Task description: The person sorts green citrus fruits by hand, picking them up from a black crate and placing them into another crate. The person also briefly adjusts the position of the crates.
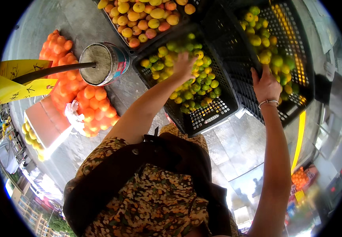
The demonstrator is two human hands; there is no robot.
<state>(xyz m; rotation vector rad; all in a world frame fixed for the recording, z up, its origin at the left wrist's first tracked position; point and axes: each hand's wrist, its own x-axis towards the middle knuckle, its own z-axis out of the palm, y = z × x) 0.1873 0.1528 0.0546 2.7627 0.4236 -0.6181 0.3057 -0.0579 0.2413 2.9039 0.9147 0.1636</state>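
My left hand [184, 68] reaches into a black plastic crate [185, 121] of green and yellow citrus fruit [202, 86]. Its fingers are spread over the fruit, and none shows in its grasp. Beside it, a second black crate [233, 44] is tilted up on its side, with more green-yellow citrus [277, 60] lying inside. The rim of that crate is gripped by my right hand [266, 87], thumb on one side and fingers over the edge. A bracelet circles the right wrist. Fruit near the top of the first crate is blurred.
A crate of yellow-orange fruit [142, 17] adjoins at the top. On the left stand a concrete-filled bucket [99, 63] with a pole bearing yellow signs [25, 89], net bags of oranges [95, 109] and a cardboard box [48, 120]. A yellow line [299, 139] crosses the floor on the right.
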